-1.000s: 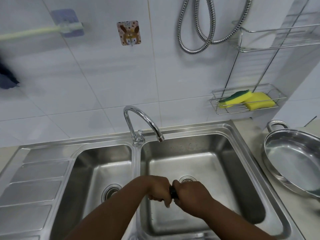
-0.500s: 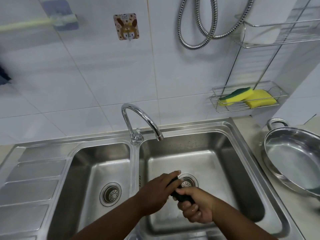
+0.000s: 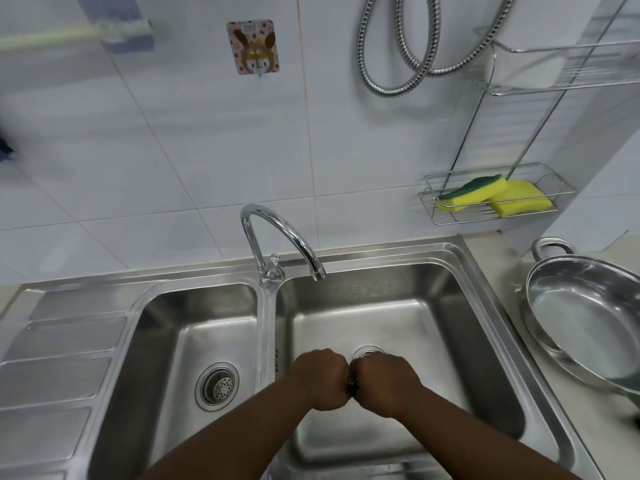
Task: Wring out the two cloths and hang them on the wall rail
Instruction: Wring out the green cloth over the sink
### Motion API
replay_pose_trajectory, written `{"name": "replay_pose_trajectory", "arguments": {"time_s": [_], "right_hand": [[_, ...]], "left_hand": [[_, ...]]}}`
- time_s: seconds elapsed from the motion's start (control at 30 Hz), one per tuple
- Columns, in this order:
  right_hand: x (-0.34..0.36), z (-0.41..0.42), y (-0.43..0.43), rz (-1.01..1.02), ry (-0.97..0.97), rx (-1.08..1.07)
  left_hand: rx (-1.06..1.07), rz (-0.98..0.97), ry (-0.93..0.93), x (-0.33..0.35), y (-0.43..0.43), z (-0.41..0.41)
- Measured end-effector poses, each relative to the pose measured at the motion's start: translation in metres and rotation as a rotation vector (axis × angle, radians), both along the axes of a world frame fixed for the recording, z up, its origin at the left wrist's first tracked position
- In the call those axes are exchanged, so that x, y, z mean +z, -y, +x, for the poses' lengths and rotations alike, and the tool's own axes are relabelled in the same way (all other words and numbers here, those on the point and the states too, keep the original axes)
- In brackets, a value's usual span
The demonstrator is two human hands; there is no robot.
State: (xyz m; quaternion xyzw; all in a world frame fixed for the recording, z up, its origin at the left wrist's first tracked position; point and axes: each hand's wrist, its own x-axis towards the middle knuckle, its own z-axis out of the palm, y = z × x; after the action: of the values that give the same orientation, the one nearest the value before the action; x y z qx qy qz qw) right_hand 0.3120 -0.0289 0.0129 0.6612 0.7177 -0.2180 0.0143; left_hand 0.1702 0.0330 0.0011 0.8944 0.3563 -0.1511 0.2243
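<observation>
over the right basin of a steel sink (image 3: pixel 485 292), the left hand (image 3: pixel 320 382) and right hand (image 3: pixel 386 384) clench fist to fist around a dark cloth (image 3: pixel 352 388) (barely visible between them).

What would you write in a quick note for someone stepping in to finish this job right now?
Left hand and right hand: both fisted, knuckles together, clamped on a dark cloth over the right sink basin. Only a sliver of it shows.
A dark shape at the far left wall may be the other cloth; too blurred to tell.
Done: wringing under way.
Left: finish wringing, hang it on the green rail.
</observation>
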Motion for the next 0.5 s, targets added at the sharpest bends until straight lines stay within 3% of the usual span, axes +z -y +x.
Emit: {"name": "replay_pose_trajectory", "arguments": {"time_s": [0.03,0.1,0.27,0.4,0.5], "right_hand": [[-0.01,0.003,0.001,0.116,0.105,0.126],[-0.016,0.007,0.001,0.131,0.232,0.273],[-0.026,0.009,-0.004,0.134,0.277,0.422],[-0.036,0.002,-0.001,0.193,0.252,0.474],[-0.029,0.001,0.006,0.268,0.11,0.455]], "left_hand": [[0.069,-0.128,-0.01,-0.001,0.002,0.001],[0.233,-0.4,0.006,-0.002,0.008,0.003],[0.642,-0.992,0.093,-0.004,0.026,-0.01],[0.6,-1.047,0.074,-0.002,0.019,-0.02],[0.384,-0.772,0.012,0.002,0.012,-0.021]]}}
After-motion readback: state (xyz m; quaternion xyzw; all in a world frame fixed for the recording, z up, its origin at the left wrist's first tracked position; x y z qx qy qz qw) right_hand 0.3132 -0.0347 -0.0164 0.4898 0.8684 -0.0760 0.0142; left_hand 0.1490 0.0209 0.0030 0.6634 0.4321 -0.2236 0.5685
